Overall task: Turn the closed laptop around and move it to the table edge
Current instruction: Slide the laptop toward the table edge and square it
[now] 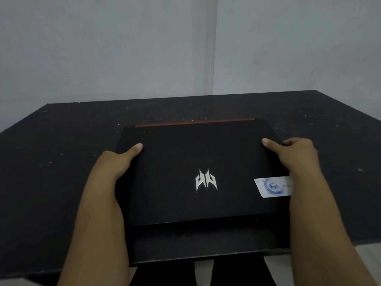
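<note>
two hands (115, 162) (296, 155) around closed laptop's (175, 178) sides

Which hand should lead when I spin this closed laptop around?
Neither clearly. The left hand and right hand each grip a side of the laptop, thumbs on the lid. Probably use both. The right also covers part of the white sticker.

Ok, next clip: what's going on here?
A person holds a closed black laptop by its sides, left hand on the left edge, right hand on the right, thumbs on the lid. It lies on a dark table, red strip facing the wall. A white sticker sits near the right hand.
</note>
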